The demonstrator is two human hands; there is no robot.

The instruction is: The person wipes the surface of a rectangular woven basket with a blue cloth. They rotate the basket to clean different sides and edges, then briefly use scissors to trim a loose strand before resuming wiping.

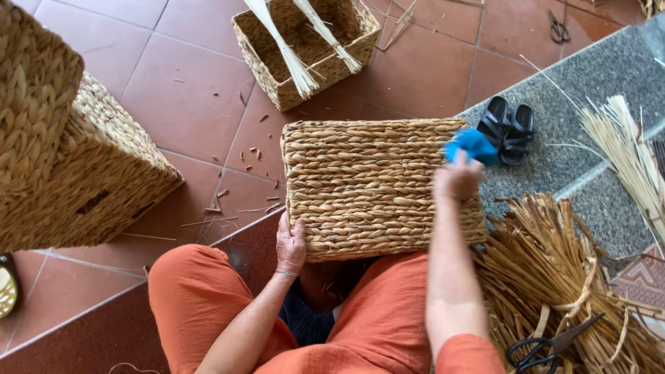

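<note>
Bright, even daylight; soft shadows; slight motion blur.

- Floor [187,83]: terracotta tiles, pale grout lines.
- Grey stone step [596,76]: speckled, beyond the right hand's fingers [458,161].
- Black sandals [508,126]: a pair on the step, just past those fingers.
- Open woven basket [305,48]: on the tiles, holding pale fibre bundles.
- Large woven baskets [66,152]: stacked, well left of the left hand's fingers [291,232].
- Dried rush bundle [554,277]: right of the fingers.
- Black scissors [547,343]: lying on the rushes.
- Rush scraps [222,201]: scattered on tiles.
</note>
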